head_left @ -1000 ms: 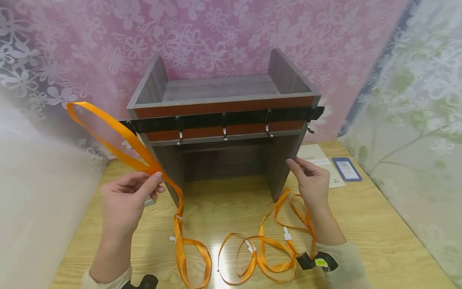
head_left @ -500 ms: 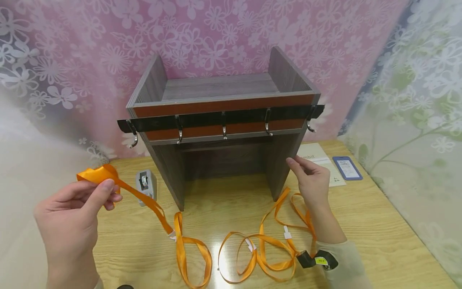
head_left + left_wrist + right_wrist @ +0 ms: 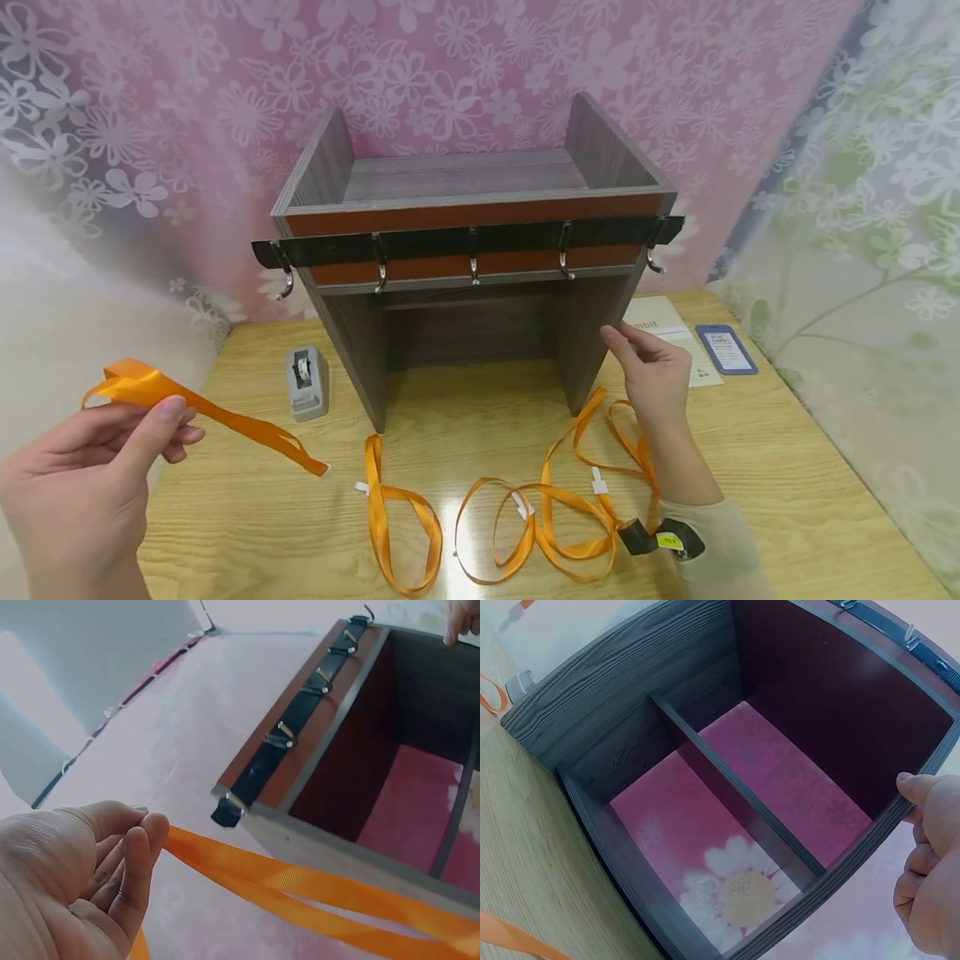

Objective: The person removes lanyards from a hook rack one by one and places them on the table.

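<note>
My left hand [image 3: 93, 467] is at the far left, pinching a folded orange lanyard [image 3: 240, 427] between thumb and fingers. The ribbon's end hangs just above the table. In the left wrist view, two strands of the lanyard [image 3: 300, 889] run from the fingertips to the right. My right hand [image 3: 656, 371] pinches the front edge of the right side panel of a grey wooden shelf [image 3: 588, 333]. The right wrist view has the thumb of the right hand [image 3: 934, 855] on that panel's edge. A black strip with several metal hooks [image 3: 474, 267] crosses the shelf's front; the hooks hold nothing.
More orange lanyards with white clips lie on the wooden table: one loop [image 3: 377, 525] at front left, others [image 3: 551, 567] at front right. A grey tape dispenser [image 3: 306, 383] stands left of the shelf. A notebook [image 3: 705, 367] and blue card holder [image 3: 726, 350] lie right.
My left hand has moved left and down from the shelf's left end, drawing the lanyard away from the loop on the table. My right hand stays on the panel.
</note>
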`<state>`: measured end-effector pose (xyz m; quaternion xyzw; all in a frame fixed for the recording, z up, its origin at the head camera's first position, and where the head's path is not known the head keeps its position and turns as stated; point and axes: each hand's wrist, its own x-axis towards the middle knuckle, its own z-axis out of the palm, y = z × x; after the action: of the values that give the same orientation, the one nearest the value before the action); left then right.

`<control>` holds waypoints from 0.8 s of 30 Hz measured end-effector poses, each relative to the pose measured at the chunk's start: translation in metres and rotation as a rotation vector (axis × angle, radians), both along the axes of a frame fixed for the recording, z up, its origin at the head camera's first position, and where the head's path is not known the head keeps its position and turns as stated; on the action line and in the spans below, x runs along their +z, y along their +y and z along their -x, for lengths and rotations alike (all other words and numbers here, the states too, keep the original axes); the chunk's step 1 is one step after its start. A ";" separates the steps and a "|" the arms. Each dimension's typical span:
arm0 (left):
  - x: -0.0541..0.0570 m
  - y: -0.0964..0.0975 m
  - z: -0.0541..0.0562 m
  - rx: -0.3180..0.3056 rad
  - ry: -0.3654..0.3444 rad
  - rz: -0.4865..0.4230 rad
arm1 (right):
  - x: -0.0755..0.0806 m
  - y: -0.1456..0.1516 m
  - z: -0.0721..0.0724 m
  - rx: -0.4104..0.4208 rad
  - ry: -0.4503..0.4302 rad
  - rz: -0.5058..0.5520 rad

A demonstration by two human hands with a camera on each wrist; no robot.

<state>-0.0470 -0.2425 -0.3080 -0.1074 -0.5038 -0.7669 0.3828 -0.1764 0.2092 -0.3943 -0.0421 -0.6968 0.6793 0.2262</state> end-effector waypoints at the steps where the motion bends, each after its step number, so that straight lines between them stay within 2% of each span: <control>1: -0.001 -0.002 -0.001 0.011 -0.028 0.014 | 0.000 0.000 0.000 -0.001 -0.003 -0.001; 7: -0.006 -0.012 -0.009 0.127 -0.273 0.084 | -0.001 0.000 0.000 -0.005 -0.010 -0.004; 10: -0.010 -0.013 -0.012 0.165 -0.384 0.106 | -0.002 0.000 0.000 -0.007 -0.009 -0.008; 13: -0.015 -0.011 -0.015 0.203 -0.545 0.132 | -0.002 0.000 0.000 -0.015 -0.008 -0.015; 15: -0.019 -0.009 -0.016 0.209 -0.619 0.164 | -0.002 0.000 0.000 -0.021 -0.005 -0.023; 17: -0.023 -0.007 -0.016 0.212 -0.648 0.204 | -0.001 0.001 0.000 -0.025 -0.005 -0.027; 22: -0.039 0.000 -0.016 0.239 -0.629 0.335 | -0.002 0.000 0.000 -0.025 0.008 -0.026; 24: -0.046 0.003 -0.016 0.267 -0.657 0.401 | -0.003 -0.001 0.001 -0.023 0.013 -0.024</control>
<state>-0.0311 -0.2395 -0.3538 0.1370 -0.7485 -0.5904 0.2692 -0.1772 0.2082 -0.3970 -0.0432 -0.7029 0.6685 0.2390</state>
